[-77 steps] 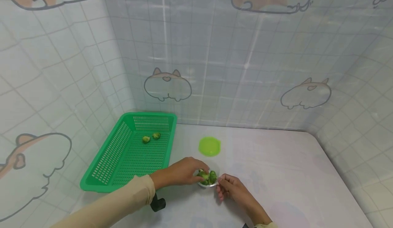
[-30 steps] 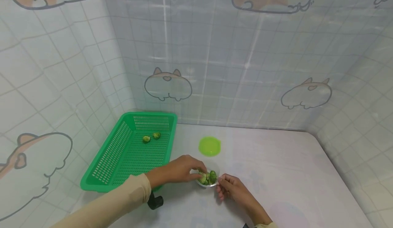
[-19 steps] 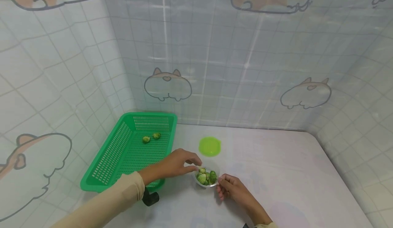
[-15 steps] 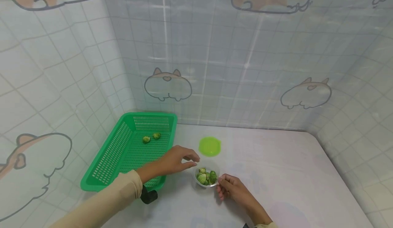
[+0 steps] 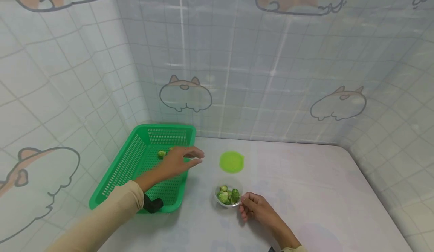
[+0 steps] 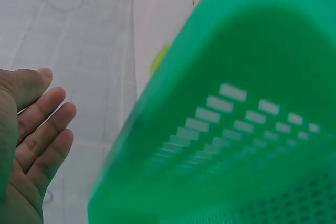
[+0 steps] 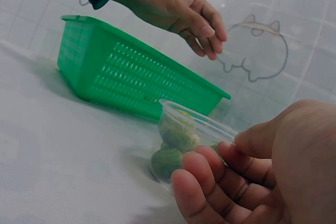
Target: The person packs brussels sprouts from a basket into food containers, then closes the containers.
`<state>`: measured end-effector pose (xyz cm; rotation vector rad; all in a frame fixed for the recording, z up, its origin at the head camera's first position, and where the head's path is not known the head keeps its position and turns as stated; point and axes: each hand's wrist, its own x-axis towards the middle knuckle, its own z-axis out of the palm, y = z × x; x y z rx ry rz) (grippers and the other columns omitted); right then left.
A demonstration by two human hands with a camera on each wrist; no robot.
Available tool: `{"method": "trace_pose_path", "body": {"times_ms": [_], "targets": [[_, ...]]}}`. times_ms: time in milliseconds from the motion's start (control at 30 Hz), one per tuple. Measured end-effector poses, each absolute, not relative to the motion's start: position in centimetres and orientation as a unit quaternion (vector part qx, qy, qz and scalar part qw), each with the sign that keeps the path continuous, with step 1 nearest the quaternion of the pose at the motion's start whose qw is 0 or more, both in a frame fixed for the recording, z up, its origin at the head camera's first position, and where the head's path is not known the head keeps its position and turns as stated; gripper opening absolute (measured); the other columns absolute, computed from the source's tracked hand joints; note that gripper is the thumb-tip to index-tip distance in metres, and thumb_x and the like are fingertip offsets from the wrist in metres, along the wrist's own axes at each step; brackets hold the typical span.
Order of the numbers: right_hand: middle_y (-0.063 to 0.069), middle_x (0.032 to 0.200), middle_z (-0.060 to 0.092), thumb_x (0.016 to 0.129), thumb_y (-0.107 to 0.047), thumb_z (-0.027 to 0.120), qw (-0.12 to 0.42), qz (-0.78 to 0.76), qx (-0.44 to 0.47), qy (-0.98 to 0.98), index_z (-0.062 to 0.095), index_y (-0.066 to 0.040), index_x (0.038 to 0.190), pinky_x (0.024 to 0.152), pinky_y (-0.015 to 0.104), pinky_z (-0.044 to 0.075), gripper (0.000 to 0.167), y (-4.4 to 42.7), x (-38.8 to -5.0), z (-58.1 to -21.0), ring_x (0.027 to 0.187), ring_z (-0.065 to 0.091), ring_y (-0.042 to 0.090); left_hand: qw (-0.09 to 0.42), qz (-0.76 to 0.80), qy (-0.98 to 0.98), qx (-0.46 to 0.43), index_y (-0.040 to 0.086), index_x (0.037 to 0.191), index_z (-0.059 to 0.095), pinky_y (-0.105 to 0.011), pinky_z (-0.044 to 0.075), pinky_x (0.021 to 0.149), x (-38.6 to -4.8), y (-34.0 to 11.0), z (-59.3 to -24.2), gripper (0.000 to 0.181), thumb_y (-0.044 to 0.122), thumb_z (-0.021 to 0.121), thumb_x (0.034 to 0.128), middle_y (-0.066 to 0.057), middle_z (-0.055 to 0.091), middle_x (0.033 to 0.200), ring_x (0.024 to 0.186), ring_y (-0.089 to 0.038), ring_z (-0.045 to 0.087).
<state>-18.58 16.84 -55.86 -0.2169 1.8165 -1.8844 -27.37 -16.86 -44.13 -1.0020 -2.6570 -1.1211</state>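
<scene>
In the head view, my left hand hovers over the right side of a green plastic basket, fingers loosely extended and holding nothing. The left wrist view shows that hand's relaxed fingers beside the basket wall. My right hand pinches the rim of a small clear plastic bowl standing on the table. Several Brussels sprouts lie in the bowl. One Brussels sprout is visible in the basket, and another is mostly hidden behind my left hand. The right wrist view shows thumb and fingers at the bowl's rim.
A bright green round lid lies flat on the white table behind the bowl. Tiled sheeting with cartoon dogs covers the walls at the back and sides. The basket stands at the table's left, near the wall.
My left hand has let go of the sprouts in the bowl, lifted away, and moved left and back over the basket. The right hand stays at the bowl's rim.
</scene>
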Motion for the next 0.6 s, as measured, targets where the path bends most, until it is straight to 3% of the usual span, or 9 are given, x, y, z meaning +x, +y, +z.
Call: {"method": "trace_pose_path", "body": {"times_ms": [200, 500, 600], "targets": [[0.003, 0.086, 0.065, 0.106, -0.03, 0.054, 0.253, -0.693, -0.082, 0.67, 0.06, -0.001, 0.1, 0.065, 0.028, 0.057, 0.03, 16.9, -18.6, -55.7, 0.071, 0.061, 0.014, 0.065, -0.368, -0.879, -0.298, 0.022, 0.119, 0.071, -0.041, 0.057, 0.095, -28.5, -19.2, -44.4, 0.022, 0.025, 0.071, 0.097, 0.006, 0.072, 0.117, 0.11, -0.014, 0.068], [0.004, 0.086, 0.064, 0.105, -0.03, 0.055, 0.254, -0.696, -0.082, 0.667, 0.059, 0.0, 0.099, 0.065, 0.027, 0.057, 0.03, 16.9, -18.5, -55.4, 0.071, 0.061, 0.013, 0.079, -0.377, -0.878, -0.286, 0.012, 0.125, 0.07, -0.049, 0.056, 0.094, -29.8, -22.2, -44.9, 0.03, 0.021, 0.072, 0.0957, 0.002, 0.07, 0.123, 0.114, -0.027, 0.067], [0.004, 0.086, 0.064, 0.105, -0.029, 0.055, 0.255, -0.696, -0.08, 0.667, 0.06, 0.0, 0.1, 0.065, 0.028, 0.057, 0.03, 17.0, -18.6, -55.4, 0.071, 0.062, 0.014, 0.082, -0.375, -0.884, -0.267, 0.014, 0.124, 0.07, -0.05, 0.056, 0.094, -30.2, -23.2, -45.0, 0.03, 0.022, 0.072, 0.0957, 0.001, 0.07, 0.123, 0.114, -0.029, 0.067]]}}
